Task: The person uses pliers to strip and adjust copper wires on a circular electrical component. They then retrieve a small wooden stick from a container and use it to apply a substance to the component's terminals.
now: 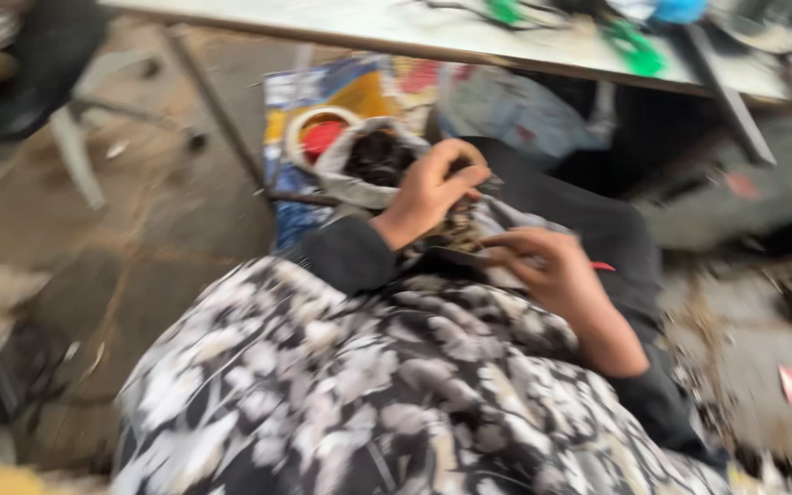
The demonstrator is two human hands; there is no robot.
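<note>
A lap draped in black-and-white patterned cloth (368, 403) is seen beneath both hands, and a tabletop (433, 37) is seen beyond them. Just ahead of the left hand (428, 192), an open pale bag (359, 165) of dark material is set. A dark tangled clump (456, 234) is grasped by that hand's curled fingers. The right hand (552, 270) is pressed against the clump's near side, fingers bent. Sorting seems underway; finer picking is judged necessary.
</note>
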